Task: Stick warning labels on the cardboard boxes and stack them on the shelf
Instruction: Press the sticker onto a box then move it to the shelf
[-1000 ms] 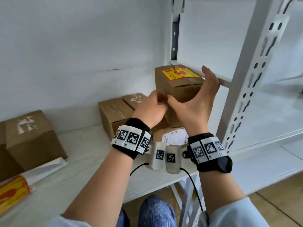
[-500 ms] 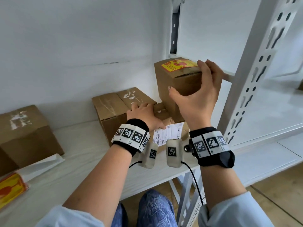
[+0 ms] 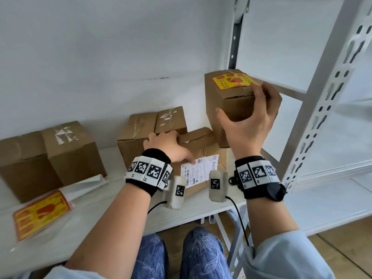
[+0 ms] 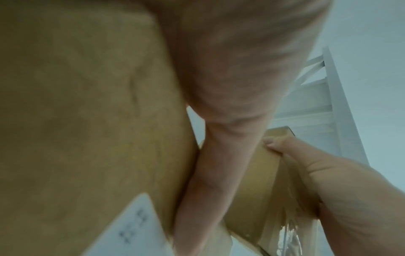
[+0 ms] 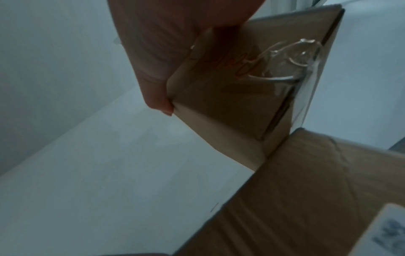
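Observation:
A brown cardboard box (image 3: 227, 109) with a yellow-and-red warning label (image 3: 231, 81) on top stands upright at the right, its lower corner on a flatter box (image 3: 203, 146) that carries a white shipping label (image 3: 199, 170). My right hand (image 3: 237, 99) grips the labelled box's near top corner, thumb on the front and fingers over the top. The right wrist view shows that box (image 5: 230, 104) close up above the flatter box (image 5: 306, 199). My left hand (image 3: 171, 150) lies palm down on the flatter box, thumb pointing at the shipping label. The left wrist view shows the thumb along the flatter box (image 4: 87, 121).
Two plain boxes (image 3: 141, 133) sit behind my left hand, and two more (image 3: 68, 150) at the far left. A stack of warning labels (image 3: 40, 212) and white backing paper (image 3: 84, 184) lie front left on the white table (image 3: 112, 214). A white perforated shelf upright (image 3: 322, 97) rises at the right, a shelf board (image 3: 332, 150) behind it.
My left hand let go of the labelled box and came down onto the flatter box. My right hand kept its grip and stayed at the top corner.

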Tool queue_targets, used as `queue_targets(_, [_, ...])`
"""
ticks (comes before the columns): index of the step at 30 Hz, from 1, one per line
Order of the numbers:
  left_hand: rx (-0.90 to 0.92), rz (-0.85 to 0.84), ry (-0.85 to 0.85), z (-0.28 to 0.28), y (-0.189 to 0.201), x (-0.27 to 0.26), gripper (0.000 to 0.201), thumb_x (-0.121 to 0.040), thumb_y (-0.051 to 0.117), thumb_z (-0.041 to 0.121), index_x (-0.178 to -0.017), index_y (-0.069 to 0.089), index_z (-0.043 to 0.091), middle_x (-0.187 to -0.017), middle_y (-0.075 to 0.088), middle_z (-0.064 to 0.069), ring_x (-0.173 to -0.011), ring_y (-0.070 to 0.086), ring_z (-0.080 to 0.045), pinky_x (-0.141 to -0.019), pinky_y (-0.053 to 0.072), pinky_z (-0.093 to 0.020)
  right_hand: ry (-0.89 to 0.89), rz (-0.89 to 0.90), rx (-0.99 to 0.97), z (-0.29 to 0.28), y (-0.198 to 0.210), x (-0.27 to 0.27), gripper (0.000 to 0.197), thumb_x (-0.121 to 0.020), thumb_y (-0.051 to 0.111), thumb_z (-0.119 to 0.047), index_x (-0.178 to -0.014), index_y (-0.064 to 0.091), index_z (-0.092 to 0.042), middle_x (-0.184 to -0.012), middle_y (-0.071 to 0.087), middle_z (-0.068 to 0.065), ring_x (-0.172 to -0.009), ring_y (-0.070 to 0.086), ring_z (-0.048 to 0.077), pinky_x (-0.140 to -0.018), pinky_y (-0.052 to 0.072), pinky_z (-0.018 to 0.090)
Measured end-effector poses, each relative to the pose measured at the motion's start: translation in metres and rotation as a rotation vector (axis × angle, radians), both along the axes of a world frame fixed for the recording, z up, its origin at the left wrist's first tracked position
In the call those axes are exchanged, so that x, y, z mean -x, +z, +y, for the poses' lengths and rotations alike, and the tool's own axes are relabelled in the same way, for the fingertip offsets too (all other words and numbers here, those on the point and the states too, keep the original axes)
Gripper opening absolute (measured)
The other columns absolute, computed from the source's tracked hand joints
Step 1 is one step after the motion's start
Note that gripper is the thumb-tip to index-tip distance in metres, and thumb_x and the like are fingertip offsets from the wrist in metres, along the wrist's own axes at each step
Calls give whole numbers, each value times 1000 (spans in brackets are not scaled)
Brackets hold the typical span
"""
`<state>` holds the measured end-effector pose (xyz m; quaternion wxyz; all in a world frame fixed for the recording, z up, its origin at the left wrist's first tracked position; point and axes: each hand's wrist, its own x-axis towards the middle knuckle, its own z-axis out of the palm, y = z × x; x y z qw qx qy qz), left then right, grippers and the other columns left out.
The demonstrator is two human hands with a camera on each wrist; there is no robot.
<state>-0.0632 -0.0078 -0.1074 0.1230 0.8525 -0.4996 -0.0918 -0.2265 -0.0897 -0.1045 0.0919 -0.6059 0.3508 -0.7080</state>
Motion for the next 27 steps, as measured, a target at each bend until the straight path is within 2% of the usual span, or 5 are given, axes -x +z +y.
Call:
queue_targets(6, [162, 178, 85, 23, 0, -15, 82, -43, 81, 65, -116, 54, 40, -93, 55, 12, -121, 45, -24, -103, 36, -44, -35, -108, 17, -6, -1, 11, 73, -64, 87, -31, -129, 60, -9, -138, 44, 9, -131, 46, 22, -111, 38, 25])
queue_targets(10, [359, 348, 122, 30, 11, -28, 85, -24, 76, 70, -102, 53, 45, -108, 58, 13, -113, 55, -20, -99, 45, -46, -9, -164, -6, -11, -3, 16, 73, -64, 88, -31, -128, 60, -11, -136, 45, 6, -128, 49, 17, -110, 39, 23])
queue_targets(16, [572, 360, 154, 39, 39, -29, 85, -26, 78, 65, -104, 51, 46, -100, 59, 17, -108, 58, -21, -97, 45, -46, 19, -148, 1, -21, -5, 16, 68, -66, 88, -29, -126, 61, -10, -133, 45, 5, -127, 48, 14, -107, 36, 13])
queue_targets(21, [713, 348, 151, 42, 51, -23, 79, -29, 78, 63, -102, 56, 43, -95, 57, 25, -104, 59, -13, -97, 46, -45, 34, -178, -31, -31, -7, 14, 65, -67, 86, -30, -125, 61, -13, -133, 42, 0, -129, 45, 7, -109, 36, 15])
queue_targets(27, [908, 456, 194, 32, 70, -30, 78, -39, 86, 54, -109, 58, 36, -110, 62, 12, -102, 62, -11, -92, 53, -38, 34, -91, -100, -42, -17, -1, 69, -63, 85, -38, -124, 60, -19, -133, 41, -1, -125, 47, 10, -107, 41, 22])
